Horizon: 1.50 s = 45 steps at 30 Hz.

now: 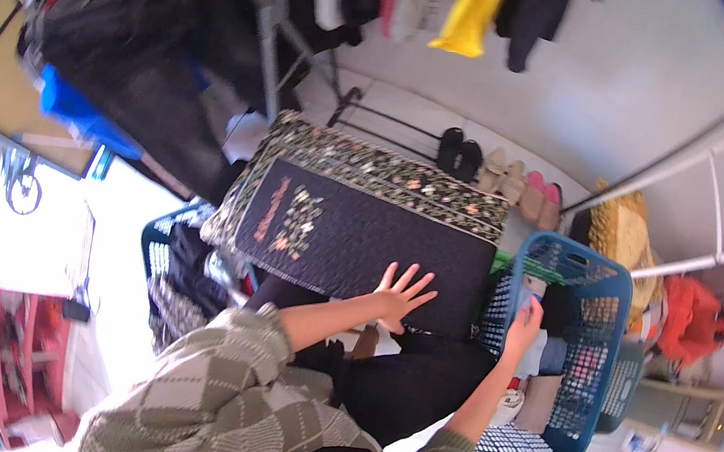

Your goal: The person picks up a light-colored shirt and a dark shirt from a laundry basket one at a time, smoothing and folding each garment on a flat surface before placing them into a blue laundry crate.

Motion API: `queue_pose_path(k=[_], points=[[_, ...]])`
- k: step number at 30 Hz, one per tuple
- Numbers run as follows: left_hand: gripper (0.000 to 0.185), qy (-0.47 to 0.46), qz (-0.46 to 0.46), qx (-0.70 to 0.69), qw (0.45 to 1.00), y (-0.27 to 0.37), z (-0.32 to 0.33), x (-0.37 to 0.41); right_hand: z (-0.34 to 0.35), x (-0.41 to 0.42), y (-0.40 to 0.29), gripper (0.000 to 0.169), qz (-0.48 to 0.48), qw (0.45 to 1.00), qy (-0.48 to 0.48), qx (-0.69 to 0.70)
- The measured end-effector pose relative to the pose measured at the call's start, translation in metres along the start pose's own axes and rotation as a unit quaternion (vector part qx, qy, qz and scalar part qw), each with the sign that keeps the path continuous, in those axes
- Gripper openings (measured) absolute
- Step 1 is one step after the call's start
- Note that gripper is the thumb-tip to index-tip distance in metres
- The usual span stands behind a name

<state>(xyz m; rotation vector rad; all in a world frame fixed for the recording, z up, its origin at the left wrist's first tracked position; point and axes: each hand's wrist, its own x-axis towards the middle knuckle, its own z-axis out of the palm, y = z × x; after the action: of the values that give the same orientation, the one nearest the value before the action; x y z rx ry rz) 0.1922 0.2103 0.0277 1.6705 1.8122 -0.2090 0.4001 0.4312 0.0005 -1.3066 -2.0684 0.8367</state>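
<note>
A pillow [359, 246] in a dark quilted cover with a floral border lies across my lap. Embroidered flowers and some writing decorate its left part. My left hand [404, 295] rests flat on the pillow's near side, its fingers spread. To the right stands a blue-green plastic laundry basket [606, 375] with folded clothes [539, 400] inside. My right hand [522, 330] is at the left side of this basket, its fingers by a pale blue item [525, 298]. Whether it grips that item cannot be made out.
At my left, another basket [154, 251] holds dark clothes. Clothes hang from a metal rack [273, 23] at upper left. Several shoes [493, 172] line the wall. A yellow bundle [622, 223] and red cloth [692, 321] lie beyond the right basket. A pink cabinet [17, 350] stands lower left.
</note>
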Motion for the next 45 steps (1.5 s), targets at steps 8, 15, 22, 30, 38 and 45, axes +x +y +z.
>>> queue_pose_path(k=[8, 15, 22, 30, 38, 45], points=[[0.074, 0.251, 0.096, -0.088, 0.959, -0.013, 0.030, -0.011, 0.082, -0.128, -0.115, 0.048, -0.136, 0.965, -0.165, -0.148], [0.036, 0.297, 0.009, -0.092, 0.950, -0.054, 0.111, -0.139, 0.129, -0.217, -0.173, 0.038, -0.247, 0.933, -0.254, -0.067], [0.035, 0.371, -0.036, -0.276, 0.886, -0.097, 0.135, -0.211, 0.178, -0.277, -0.230, 0.036, -0.234, 0.892, -0.369, 0.118], [0.018, 0.511, -0.325, -0.562, 0.563, -0.153, 0.169, -0.190, 0.185, -0.268, -0.222, 0.038, -0.263, 0.887, -0.380, 0.019], [0.055, 0.244, -0.699, -0.376, 0.558, -0.271, 0.276, -0.181, 0.184, -0.274, -0.218, 0.042, -0.251, 0.889, -0.382, 0.015], [0.023, 0.263, -0.641, -0.393, 0.605, -0.283, 0.345, -0.216, 0.183, -0.275, -0.219, 0.042, -0.248, 0.894, -0.372, 0.021]])
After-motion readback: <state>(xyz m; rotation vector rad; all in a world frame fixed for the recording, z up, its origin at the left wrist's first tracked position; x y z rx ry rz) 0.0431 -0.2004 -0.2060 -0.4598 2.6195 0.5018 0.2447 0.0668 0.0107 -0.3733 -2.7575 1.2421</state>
